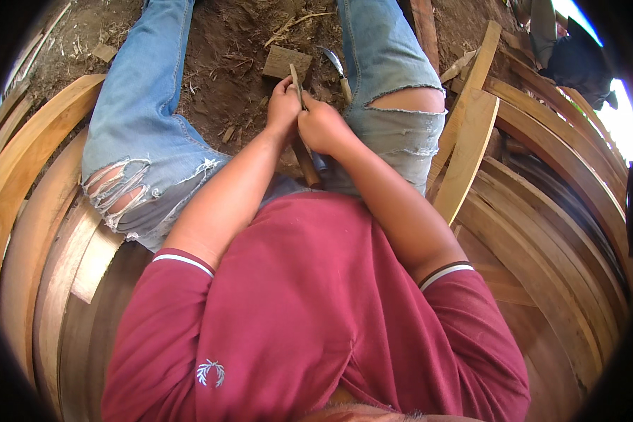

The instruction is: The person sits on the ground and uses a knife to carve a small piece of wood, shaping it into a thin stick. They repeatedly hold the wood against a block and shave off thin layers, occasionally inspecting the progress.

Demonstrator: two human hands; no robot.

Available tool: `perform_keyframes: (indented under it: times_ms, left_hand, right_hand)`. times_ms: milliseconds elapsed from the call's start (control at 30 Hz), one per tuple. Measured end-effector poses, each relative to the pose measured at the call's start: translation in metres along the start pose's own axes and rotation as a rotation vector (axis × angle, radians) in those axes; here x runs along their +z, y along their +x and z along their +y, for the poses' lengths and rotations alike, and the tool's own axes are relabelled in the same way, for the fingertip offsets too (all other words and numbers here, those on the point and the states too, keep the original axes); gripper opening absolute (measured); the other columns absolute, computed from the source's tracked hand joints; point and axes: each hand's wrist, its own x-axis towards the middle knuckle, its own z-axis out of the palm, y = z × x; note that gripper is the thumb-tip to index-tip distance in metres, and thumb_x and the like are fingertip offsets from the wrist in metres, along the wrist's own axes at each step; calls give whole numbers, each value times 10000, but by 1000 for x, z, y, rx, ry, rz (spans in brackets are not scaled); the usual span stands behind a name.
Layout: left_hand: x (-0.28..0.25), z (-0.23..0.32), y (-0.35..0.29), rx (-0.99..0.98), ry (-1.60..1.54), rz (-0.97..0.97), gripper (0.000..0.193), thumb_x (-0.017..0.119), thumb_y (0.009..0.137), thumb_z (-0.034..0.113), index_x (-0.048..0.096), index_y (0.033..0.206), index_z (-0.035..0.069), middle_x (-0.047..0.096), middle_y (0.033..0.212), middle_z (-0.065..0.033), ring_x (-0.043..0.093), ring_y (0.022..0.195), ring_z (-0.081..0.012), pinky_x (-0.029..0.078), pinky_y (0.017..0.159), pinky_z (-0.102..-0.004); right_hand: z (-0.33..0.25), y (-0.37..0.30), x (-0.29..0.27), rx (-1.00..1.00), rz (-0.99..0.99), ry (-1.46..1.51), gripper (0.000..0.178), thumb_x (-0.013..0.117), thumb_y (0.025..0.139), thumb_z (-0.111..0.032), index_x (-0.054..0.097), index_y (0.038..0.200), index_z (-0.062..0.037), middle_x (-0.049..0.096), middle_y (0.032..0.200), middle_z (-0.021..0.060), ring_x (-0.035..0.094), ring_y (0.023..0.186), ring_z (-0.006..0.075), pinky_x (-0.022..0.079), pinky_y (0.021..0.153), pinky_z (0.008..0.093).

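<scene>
We have the fingers of our left hand (283, 109) and right hand (322, 128) closed on a narrow wooden strip (295, 76), held upward between our denim-clad legs. Its tip is by a wooden block (277, 60) on the dirt floor (225, 63). A curved-blade knife (344, 84) lies just right of the block, near our right leg.

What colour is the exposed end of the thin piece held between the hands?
The exposed end is pale tan, best seen in the head view.
</scene>
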Motion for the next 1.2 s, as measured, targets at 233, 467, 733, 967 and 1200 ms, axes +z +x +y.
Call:
perform_keyframes:
  times_ms: [233,467,733,967,1200]
  left_hand:
    - [0,-26,21,23,5,38,416,440,1037,208,537,1389,9,635,1287,-189,615,1165,-278,460,993,-375]
    - [1,-26,18,31,28,46,413,436,1037,207,539,1381,3,636,1284,-196,618,1162,-281,465,984,-381]
    - [3,-19,11,14,9,41,421,433,1043,211,523,1403,12,637,1276,-185,624,1128,-257,470,967,-375]
    - [4,-15,6,60,84,69,422,444,1039,214,529,1402,16,636,1291,-194,618,1170,-286,460,1001,-379]
    - [3,-17,10,49,-15,73,414,433,1043,215,538,1392,19,637,1293,-187,623,1160,-269,471,985,-370]
  right_hand:
    - [-8,-43,-13,-10,-43,2,581,453,911,-123,435,1450,96,660,1042,360,695,915,419,535,839,432]
    - [-14,-35,-14,9,-46,-54,588,449,908,-124,432,1453,96,608,1181,390,630,1151,434,479,987,426]
    - [-13,-25,-12,18,-42,-42,597,453,908,-154,431,1454,87,622,1157,379,609,1138,479,469,1000,484]
    - [-16,-27,-16,47,-89,-13,594,446,906,-149,435,1456,73,616,1172,378,600,1143,485,464,1008,484]
    - [-9,-29,-12,-24,-21,-21,580,448,909,-135,442,1449,76,624,1117,387,613,1100,499,474,964,501]
